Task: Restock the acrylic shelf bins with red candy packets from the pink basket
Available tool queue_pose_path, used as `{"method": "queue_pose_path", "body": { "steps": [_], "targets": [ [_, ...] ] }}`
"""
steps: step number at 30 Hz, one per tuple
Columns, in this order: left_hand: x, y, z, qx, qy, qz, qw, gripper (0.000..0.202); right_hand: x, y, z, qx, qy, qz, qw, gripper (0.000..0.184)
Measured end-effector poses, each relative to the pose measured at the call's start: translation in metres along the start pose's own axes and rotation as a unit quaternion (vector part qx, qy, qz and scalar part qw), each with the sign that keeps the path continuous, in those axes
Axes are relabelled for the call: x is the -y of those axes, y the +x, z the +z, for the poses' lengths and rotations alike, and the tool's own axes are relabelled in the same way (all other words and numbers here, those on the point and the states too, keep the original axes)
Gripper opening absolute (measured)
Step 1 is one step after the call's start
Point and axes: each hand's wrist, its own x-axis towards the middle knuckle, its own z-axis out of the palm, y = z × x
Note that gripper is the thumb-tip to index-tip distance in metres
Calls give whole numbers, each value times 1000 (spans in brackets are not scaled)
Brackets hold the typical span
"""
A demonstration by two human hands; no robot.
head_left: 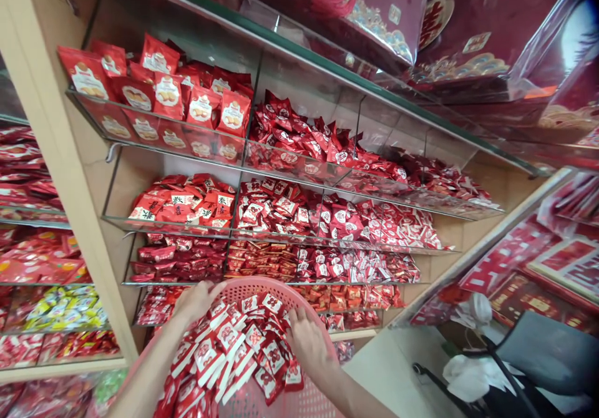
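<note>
A round pink basket (322, 377) with a perforated wall sits low in front of me, filled with small red-and-white candy packets (229, 337). At its far left rim is my left hand (195, 302), closed over the edge with some fingers hidden. Inside the right side of the basket, my right hand (309, 342) rests against the packets, its fingers a little apart and curved downward. The tips of those fingers are partly hidden among the packets. Some packets in the middle lie in overlapping rows with white strips showing.
Beyond the basket rises a shelf unit with clear-fronted tiers (290, 178) of red packets. Larger red bags (201, 107) fill the upper left. A wooden upright (70, 156) stands left, beside yellow packets (68, 309). A dark chair (552, 349) stands on the floor at right.
</note>
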Motion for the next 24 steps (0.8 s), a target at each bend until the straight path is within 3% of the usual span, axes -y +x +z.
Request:
{"method": "queue_pose_path", "body": {
  "steps": [3,5,8,12,15,19,24],
  "targets": [
    [2,1,3,-8,2,1,1000,58,1,3,-7,-8,2,-10,1000,22],
    [3,2,4,-10,0,2,1000,58,-1,10,-29,-29,26,-12,999,14],
    [4,3,4,-10,-4,1,1000,58,-8,33,-84,-85,87,-16,992,16],
    [4,3,4,-5,-7,-3,1000,59,-7,88,-160,-179,154,-100,967,20],
    [5,3,5,-5,-10,-3,1000,59,5,134,-193,-200,179,-127,955,21],
    [7,4,6,-10,-5,-3,1000,60,24,181,-203,-175,184,-50,966,25],
    [7,3,7,-16,-15,-3,1000,59,32,204,-193,-147,204,-13,968,22]
  ]
}}
